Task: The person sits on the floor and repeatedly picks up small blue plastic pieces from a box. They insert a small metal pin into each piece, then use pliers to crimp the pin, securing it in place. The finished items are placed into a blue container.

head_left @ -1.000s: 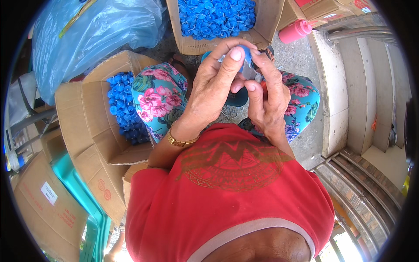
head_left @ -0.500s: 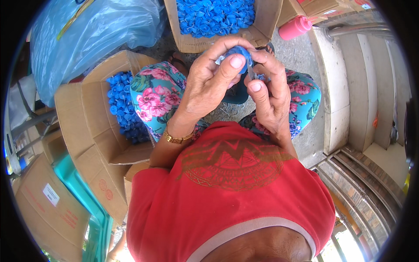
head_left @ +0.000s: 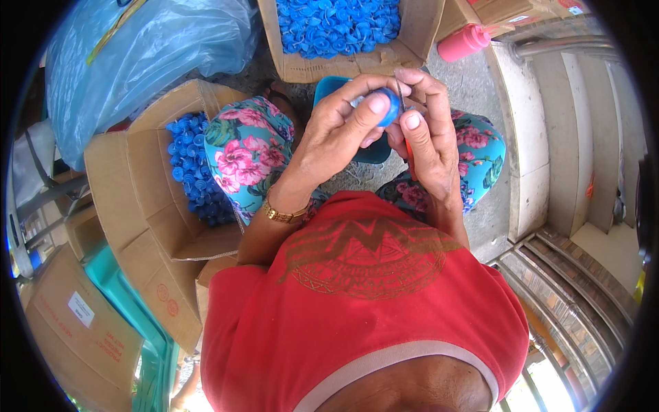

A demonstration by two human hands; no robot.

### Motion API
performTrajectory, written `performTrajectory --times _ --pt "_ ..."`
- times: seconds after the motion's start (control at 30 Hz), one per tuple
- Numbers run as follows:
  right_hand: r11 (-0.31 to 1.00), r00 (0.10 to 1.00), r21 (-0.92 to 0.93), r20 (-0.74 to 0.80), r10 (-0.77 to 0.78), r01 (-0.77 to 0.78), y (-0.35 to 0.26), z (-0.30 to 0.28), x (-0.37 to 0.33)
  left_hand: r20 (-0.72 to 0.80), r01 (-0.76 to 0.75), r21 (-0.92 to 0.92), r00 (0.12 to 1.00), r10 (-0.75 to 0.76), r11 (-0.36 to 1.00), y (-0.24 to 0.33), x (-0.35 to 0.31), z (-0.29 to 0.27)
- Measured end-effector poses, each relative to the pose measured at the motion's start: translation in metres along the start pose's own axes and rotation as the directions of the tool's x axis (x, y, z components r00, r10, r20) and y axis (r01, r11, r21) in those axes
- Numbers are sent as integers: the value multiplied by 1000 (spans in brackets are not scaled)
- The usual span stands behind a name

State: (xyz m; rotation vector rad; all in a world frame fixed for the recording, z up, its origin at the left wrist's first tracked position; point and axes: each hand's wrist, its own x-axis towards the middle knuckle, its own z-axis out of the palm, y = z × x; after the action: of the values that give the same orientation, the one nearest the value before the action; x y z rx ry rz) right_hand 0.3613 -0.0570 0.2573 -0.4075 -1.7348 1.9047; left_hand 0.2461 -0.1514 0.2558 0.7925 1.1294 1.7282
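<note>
My left hand [head_left: 336, 127] is closed round a small blue round plastic piece [head_left: 390, 106], pinched between thumb and fingers. A knife with a thin dark blade [head_left: 401, 93] and an orange handle [head_left: 410, 159] is gripped in my right hand [head_left: 429, 134]. Its blade lies against or close beside the right edge of the blue piece; actual contact is hard to make out. Both hands meet above my knees, and my fingers partly cover the piece. Below them a dark teal basin [head_left: 371, 152] shows between my legs.
Ahead, a cardboard box [head_left: 292, 65] holds many blue plastic pieces [head_left: 336, 27]. Another open carton [head_left: 120, 178] on the left contains similar darker blue ones [head_left: 195, 165]. A blue plastic bag [head_left: 158, 55] fills the far left. A pink bottle [head_left: 463, 42] stands far right, beside pale steps [head_left: 528, 137].
My right fingers have shifted, and the knife's blade and orange handle now show plainly. Both hands have come slightly nearer to me. The blue piece has turned in my left hand.
</note>
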Motion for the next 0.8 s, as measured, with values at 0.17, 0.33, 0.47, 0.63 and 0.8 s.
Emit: performTrajectory --times 0.17,0.33,0.47,0.63,0.8 --pt "996 997 54 -11 75 -75 5 -5 -1 -98 134 -179 983 -153 975 -9 4 -5" --pt "991 988 -6 -74 134 -135 12 -5 -5 -81 205 -264 969 -233 943 -16 2 -12" --pt "975 962 30 -157 224 -222 27 -6 -4 -83 223 -335 961 -264 915 -28 4 -17" --pt "980 974 -164 -211 79 -115 76 -5 -5 -295 142 -95 941 -164 985 -37 9 -9" --pt "945 986 -319 -165 25 -77 69 -6 -4 -273 180 -72 943 -193 981 -36 8 -10"
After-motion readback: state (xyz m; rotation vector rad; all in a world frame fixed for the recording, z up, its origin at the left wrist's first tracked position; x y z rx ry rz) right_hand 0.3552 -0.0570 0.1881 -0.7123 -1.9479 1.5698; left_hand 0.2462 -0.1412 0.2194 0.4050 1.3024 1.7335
